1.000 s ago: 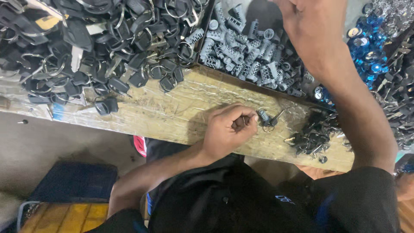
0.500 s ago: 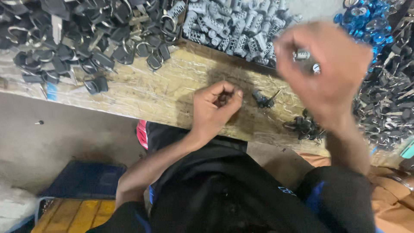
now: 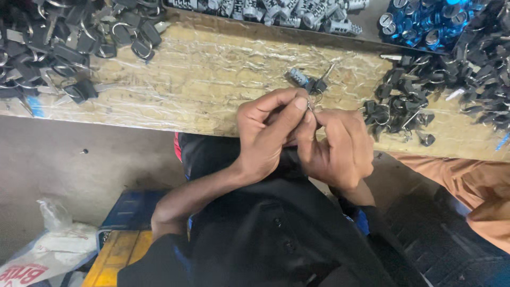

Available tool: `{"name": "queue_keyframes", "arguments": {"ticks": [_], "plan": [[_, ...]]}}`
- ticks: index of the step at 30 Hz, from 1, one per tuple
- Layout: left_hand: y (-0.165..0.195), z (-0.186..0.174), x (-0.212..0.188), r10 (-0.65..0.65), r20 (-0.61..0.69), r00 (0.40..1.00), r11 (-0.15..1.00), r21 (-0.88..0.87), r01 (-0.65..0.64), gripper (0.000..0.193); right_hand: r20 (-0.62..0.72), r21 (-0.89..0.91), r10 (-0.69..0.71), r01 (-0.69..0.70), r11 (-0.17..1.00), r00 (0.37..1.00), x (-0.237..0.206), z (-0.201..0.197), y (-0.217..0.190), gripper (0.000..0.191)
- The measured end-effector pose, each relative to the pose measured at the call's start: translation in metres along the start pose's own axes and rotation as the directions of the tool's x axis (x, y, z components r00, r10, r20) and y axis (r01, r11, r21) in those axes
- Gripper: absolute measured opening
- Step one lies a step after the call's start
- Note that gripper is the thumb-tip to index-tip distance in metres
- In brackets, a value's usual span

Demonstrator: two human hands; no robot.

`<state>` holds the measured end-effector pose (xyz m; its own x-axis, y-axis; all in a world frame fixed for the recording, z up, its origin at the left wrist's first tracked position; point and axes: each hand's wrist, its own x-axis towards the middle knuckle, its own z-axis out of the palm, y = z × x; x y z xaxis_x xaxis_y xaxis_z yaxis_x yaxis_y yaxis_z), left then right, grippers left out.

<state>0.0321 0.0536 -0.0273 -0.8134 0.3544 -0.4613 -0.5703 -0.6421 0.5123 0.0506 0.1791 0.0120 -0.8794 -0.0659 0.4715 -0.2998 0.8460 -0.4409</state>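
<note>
Key ring [image 3: 315,97], a thin loop of bright wire, is poking out just above the fingertips where both hands are meeting over the near edge of the bench. The left hand [image 3: 268,130] is pinching it between thumb and forefinger, and the right hand [image 3: 340,146] is curling in against it, fingers closed on the same small piece; how much of it the right fingers are gripping is hidden. Just beyond the knuckles a small grey metal lock cylinder [image 3: 298,77] with a black-headed key [image 3: 321,83] is lying on the wooden bench [image 3: 212,79], whose pale, rough top is shining under a wrinkled layer of clear tape. Heaps of black plastic key heads with rings are spreading at the left [image 3: 64,48] and at the right [image 3: 425,101], the right heap sitting close to the working hands. More grey cylinders [image 3: 297,11] are lining the far edge, with shiny blue caps [image 3: 425,24] beside them. Below the bench a crumpled white plastic bag [image 3: 48,250] is lying on the floor.
</note>
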Motion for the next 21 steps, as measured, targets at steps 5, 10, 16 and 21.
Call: {"name": "queue_keyframes", "arguments": {"ticks": [5, 10, 16, 21], "plan": [[0.004, -0.006, -0.001, -0.016, 0.004, 1.0, 0.991, -0.135, 0.017, 0.015, 0.008, 0.116, -0.105, 0.103, 0.988, 0.994, 0.003, 0.002, 0.006, 0.021], [0.017, -0.018, 0.005, 0.152, 0.087, 0.985, 0.945, 0.278, -0.171, 0.012, 0.169, 0.132, -0.07, 0.047, 0.99, 0.983, 0.012, -0.004, 0.015, 0.029], [0.044, -0.031, 0.024, 0.014, 0.222, 0.975, 0.898, 0.426, -0.109, 0.009, 0.145, 0.284, -0.019, -0.023, 0.959, 0.989, 0.027, 0.008, 0.011, 0.025], [0.051, -0.042, 0.023, 0.053, 0.267, 0.962, 0.921, 0.36, -0.151, 0.007, 0.356, 0.55, 0.064, -0.264, 0.792, 0.932, 0.048, 0.0, 0.023, 0.012]]}}
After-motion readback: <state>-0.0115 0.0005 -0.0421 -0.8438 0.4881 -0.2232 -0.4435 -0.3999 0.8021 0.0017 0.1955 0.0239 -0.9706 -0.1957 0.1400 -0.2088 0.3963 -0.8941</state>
